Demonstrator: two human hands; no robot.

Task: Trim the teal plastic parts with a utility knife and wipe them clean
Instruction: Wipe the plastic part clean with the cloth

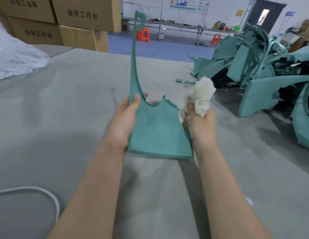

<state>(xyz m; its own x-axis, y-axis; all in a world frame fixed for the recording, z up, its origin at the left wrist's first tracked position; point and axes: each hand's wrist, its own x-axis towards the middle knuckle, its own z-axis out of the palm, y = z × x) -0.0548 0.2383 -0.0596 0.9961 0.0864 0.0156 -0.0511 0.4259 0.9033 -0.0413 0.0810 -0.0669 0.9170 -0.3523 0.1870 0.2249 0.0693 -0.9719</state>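
**A:** What lies nearest, at the bottom of the frame?

**B:** Two bare forearms reach up over a grey table [64, 118]. A white cord [46, 192] loops at the lower left.

**A:** And the hands?

**B:** At centre, the left hand [123, 118] grips the teal plastic part [157, 131] by its left edge, with the thumb on the front and the fingers curled behind. The part is held upright over the table, and its thin arm rises to the top centre. Just to its right, the right hand [202, 125] is closed round a wad of white cloth [200, 94], held at the part's right edge.

**A:** Farther back?

**B:** A pile of teal parts [264, 80] fills the right middle. Crumpled clear plastic [12, 54] lies at the left edge. Cardboard boxes [81, 18] are stacked at the upper left, and orange stools [143, 35] stand by a long bench [184, 26] along the top.
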